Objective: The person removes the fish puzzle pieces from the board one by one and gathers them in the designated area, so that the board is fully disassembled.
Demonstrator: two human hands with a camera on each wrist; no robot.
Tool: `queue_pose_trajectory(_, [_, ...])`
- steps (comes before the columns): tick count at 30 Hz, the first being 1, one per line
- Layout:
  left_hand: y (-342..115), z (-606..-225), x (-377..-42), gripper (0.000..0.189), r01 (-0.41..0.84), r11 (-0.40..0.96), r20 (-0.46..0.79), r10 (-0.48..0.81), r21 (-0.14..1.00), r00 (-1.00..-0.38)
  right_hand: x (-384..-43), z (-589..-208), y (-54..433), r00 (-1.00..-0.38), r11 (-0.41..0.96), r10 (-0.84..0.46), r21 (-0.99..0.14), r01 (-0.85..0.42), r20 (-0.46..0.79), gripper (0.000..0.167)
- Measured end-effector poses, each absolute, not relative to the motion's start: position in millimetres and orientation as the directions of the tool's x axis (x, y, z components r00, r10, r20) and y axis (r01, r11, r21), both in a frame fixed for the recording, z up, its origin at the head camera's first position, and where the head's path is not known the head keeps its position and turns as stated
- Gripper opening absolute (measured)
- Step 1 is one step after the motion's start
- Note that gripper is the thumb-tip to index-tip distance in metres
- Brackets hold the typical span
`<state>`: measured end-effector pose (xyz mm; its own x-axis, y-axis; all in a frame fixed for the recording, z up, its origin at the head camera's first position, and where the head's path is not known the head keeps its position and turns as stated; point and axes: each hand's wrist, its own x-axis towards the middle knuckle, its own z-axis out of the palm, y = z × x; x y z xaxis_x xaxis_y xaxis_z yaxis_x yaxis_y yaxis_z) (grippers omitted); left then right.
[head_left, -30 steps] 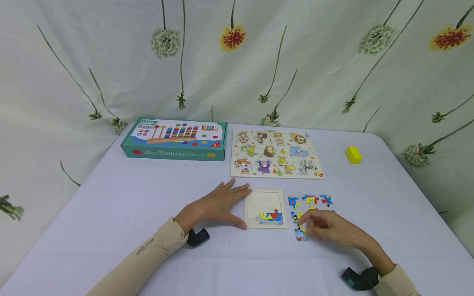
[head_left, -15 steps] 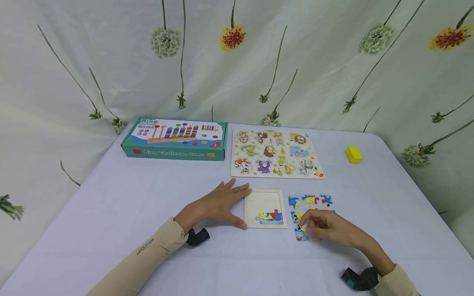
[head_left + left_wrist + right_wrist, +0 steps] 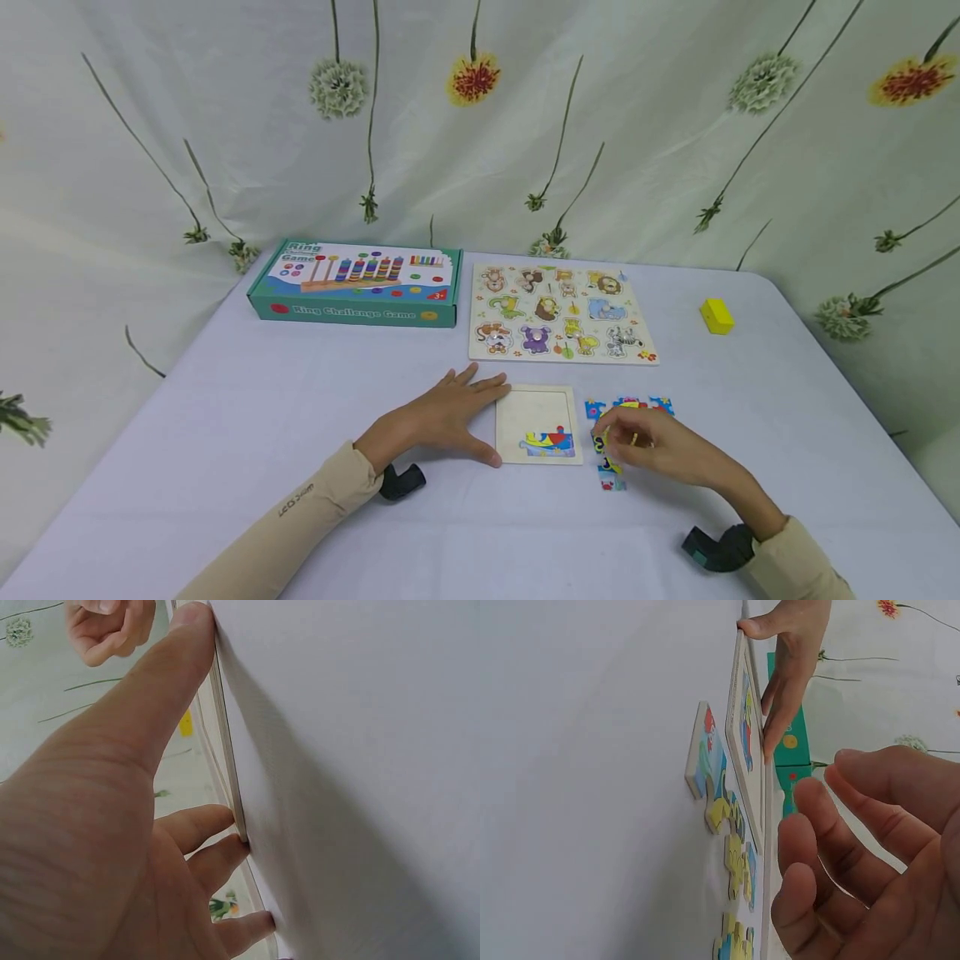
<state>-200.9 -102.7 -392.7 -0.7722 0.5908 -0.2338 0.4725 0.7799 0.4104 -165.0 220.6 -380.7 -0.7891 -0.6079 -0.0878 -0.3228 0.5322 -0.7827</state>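
My left hand [image 3: 442, 414] rests with spread fingers along the left side of a small wooden puzzle tray [image 3: 528, 408]; its thumb and fingers touch the edge. Colourful joined jigsaw pieces [image 3: 550, 442] lie in the tray's lower right. To the tray's right, several loose jigsaw pieces [image 3: 611, 483] lie in rows on the table, partly covered by my right hand [image 3: 667, 442]. That hand hovers over them, its fingers loosely curled. In the right wrist view, no piece shows between its thumb and fingers, and it is raised above the loose pieces [image 3: 735, 862].
Behind the tray lies an animal puzzle board [image 3: 562, 312]. A green Ring Challenge Game box [image 3: 356, 283] stands at the back left. A yellow block [image 3: 717, 317] sits at the back right. White cloth [image 3: 450, 533] covers the table, with a flowered curtain behind.
My right hand has risen slightly and moved up and a little left over the loose pieces. My left hand stays at the tray. The head view has shifted very slightly.
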Motion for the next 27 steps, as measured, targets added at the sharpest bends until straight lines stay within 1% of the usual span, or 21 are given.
queue_pose_trajectory(3, [-103,-393,-201,0.101,0.473,0.777,-0.231,0.593,0.415,-0.772,-168,-381,216,-0.783,0.535,-0.62,-0.755,-0.38,-0.045,0.02])
queue_pose_trajectory(6, [-103,-393,-201,0.101,0.473,0.778,-0.233,0.593,0.414,-0.771,-171,-382,210,-0.781,0.537,-0.625,-0.737,-0.41,-0.02,0.024])
queue_pose_trajectory(10, [-103,-395,-202,0.102,0.475,0.779,-0.234,0.593,0.409,-0.77,-176,-382,199,-0.79,0.538,-0.612,-0.743,-0.398,-0.02,0.033])
queue_pose_trajectory(14, [-103,-395,-202,0.102,0.475,0.782,-0.237,0.591,0.404,-0.771,-179,-382,188,-0.786,0.533,-0.618,-0.746,-0.399,-0.021,0.037])
queue_pose_trajectory(21, [-103,-395,-201,0.102,0.486,0.778,-0.233,0.598,0.397,-0.767,-186,-389,175,-0.74,0.488,-0.672,-0.763,-0.423,-0.02,0.037])
queue_pose_trajectory(27, [-103,-394,-202,0.102,0.486,0.784,-0.235,0.594,0.387,-0.77,-191,-391,170,-0.709,0.477,-0.705,-0.755,-0.45,-0.022,0.038])
